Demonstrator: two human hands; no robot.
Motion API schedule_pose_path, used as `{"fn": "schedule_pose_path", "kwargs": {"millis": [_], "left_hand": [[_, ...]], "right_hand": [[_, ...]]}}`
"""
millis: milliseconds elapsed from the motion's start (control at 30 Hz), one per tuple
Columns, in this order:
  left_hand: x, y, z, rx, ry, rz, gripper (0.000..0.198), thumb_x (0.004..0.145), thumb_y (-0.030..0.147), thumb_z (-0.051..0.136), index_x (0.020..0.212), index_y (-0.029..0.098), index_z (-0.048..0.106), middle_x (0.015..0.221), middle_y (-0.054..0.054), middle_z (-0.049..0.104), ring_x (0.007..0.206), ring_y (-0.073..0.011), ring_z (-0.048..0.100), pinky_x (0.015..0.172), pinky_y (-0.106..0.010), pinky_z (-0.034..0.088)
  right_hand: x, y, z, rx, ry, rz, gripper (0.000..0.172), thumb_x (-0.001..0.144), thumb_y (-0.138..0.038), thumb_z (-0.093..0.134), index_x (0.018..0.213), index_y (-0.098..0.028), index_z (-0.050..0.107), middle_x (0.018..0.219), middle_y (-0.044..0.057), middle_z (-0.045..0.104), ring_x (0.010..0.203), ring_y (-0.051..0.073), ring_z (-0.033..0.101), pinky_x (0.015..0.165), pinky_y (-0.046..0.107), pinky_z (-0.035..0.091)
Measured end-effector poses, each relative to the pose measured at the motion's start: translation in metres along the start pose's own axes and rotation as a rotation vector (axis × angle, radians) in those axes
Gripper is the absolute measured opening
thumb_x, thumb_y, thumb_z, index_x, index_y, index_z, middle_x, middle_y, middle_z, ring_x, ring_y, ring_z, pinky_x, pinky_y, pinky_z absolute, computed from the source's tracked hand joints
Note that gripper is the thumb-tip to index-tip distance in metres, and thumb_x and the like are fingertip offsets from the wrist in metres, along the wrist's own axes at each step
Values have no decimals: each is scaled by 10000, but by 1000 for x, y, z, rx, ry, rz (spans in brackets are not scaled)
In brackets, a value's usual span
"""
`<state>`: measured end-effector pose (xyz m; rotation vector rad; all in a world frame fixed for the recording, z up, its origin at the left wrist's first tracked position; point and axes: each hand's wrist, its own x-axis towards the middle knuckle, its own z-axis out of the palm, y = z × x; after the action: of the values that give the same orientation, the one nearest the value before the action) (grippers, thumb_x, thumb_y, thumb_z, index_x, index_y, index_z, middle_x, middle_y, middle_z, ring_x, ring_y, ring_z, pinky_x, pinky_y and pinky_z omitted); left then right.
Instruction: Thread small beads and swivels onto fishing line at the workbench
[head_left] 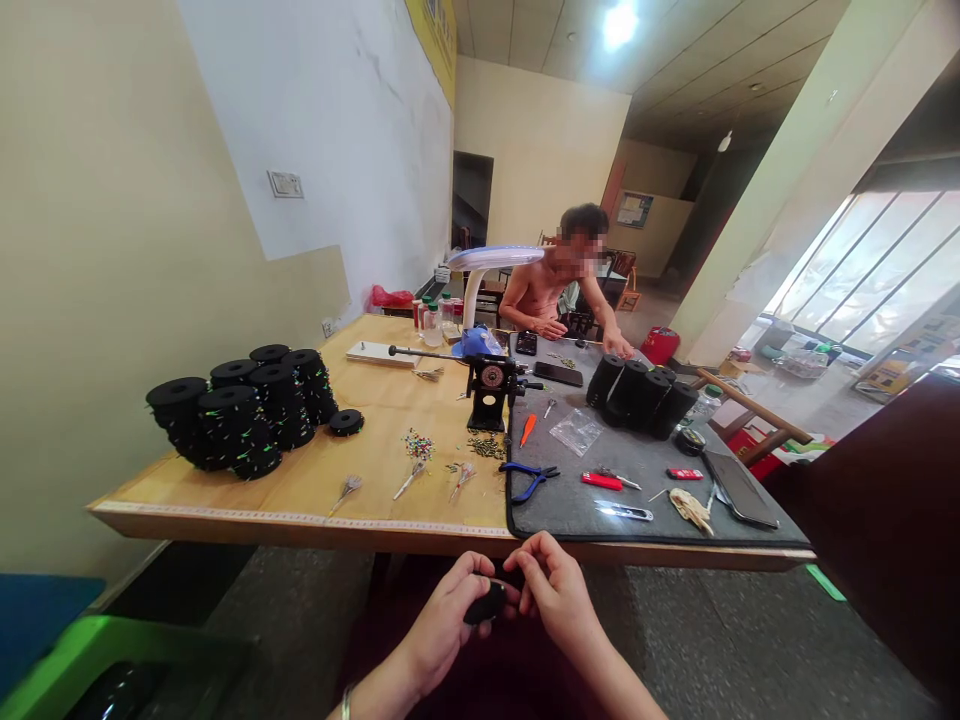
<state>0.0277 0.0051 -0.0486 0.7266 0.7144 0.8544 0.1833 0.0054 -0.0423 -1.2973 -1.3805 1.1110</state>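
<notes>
Below the table's front edge, my left hand (450,610) is closed round a small black foam spool (486,605), thumb on top. Close beside it, my right hand (551,590) has thumb and fingers pinched together at the spool's far side. What that pinch holds, if anything, is too small to make out. On the wooden table (390,400) ahead stand stacks of black foam spools (229,420) with bright bits on their sides. A single flat spool (346,422) lies next to them.
A black winding device (489,392) stands mid-table. Blue pliers (531,482), snips (624,511), a red lighter (601,481) and a phone (741,488) lie on the grey mat (555,525). Opposite, a person (551,290) reaches toward more black spools (637,395). A lamp (495,257) rises behind.
</notes>
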Motion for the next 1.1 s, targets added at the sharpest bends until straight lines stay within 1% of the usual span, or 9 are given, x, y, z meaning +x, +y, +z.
{"fn": "schedule_pose_path", "kwargs": {"millis": [133, 233, 367, 433, 500, 700, 800, 933, 1100], "left_hand": [[-2, 5, 0, -22, -3, -6, 161, 737, 264, 553, 836, 204, 442, 816, -77, 699, 735, -202, 636, 550, -260, 301], [-4, 9, -2, -33, 10, 16, 184, 734, 282, 562, 839, 206, 432, 841, -98, 710, 738, -202, 635, 549, -258, 292], [-7, 15, -11, -58, 17, 70, 229, 727, 323, 588, 845, 207, 431, 861, -113, 712, 747, -211, 634, 546, -257, 288], [-9, 16, -19, -78, 7, 98, 260, 717, 348, 613, 846, 209, 435, 886, -125, 711, 757, -216, 632, 542, -255, 287], [-10, 16, -28, -104, -2, 118, 291, 702, 369, 639, 846, 210, 443, 895, -135, 709, 761, -219, 629, 533, -250, 283], [-10, 13, -50, -168, -21, 163, 342, 678, 405, 682, 819, 212, 437, 858, -131, 713, 736, -215, 629, 475, -225, 244], [-10, 15, -56, -179, -17, 161, 337, 689, 404, 678, 820, 213, 433, 861, -125, 715, 746, -213, 633, 476, -220, 252], [-9, 15, -60, -182, -42, 180, 332, 691, 397, 676, 823, 214, 433, 861, -117, 716, 748, -215, 639, 480, -219, 256], [-9, 14, -62, -196, -46, 186, 326, 692, 391, 670, 822, 211, 432, 862, -123, 715, 739, -212, 635, 470, -219, 246]], "right_hand": [[6, 3, -8, -30, 49, -15, 367, 840, -542, 494, 765, -182, 507, 769, 33, 665, 394, 70, 494, 379, 185, 346], [14, 4, -12, -95, 81, -49, 339, 861, -510, 481, 772, -185, 519, 707, 30, 655, 445, 104, 525, 412, 204, 373], [33, 0, -14, -306, 105, -183, 238, 868, -415, 511, 802, -194, 568, 703, 31, 649, 605, 164, 589, 554, 248, 436], [48, -5, -12, -417, 82, -257, 163, 852, -352, 536, 840, -201, 597, 749, 38, 669, 684, 185, 608, 605, 259, 441], [64, -11, -8, -517, 44, -305, 118, 829, -297, 548, 856, -204, 615, 762, 36, 680, 700, 190, 612, 621, 264, 440], [115, -35, 15, -853, -53, -383, 90, 786, -204, 551, 802, -199, 640, 781, 28, 670, 750, 187, 597, 663, 259, 415], [138, -43, 29, -911, -102, -398, 89, 784, -185, 564, 779, -205, 651, 780, 23, 672, 786, 181, 594, 690, 248, 401], [161, -44, 54, -963, -178, -401, 83, 752, -163, 607, 763, -209, 675, 794, 27, 687, 811, 182, 595, 702, 242, 386], [173, -35, 85, -1036, -231, -357, 88, 728, -172, 619, 747, -198, 701, 803, 51, 708, 805, 195, 609, 673, 247, 388]]}}
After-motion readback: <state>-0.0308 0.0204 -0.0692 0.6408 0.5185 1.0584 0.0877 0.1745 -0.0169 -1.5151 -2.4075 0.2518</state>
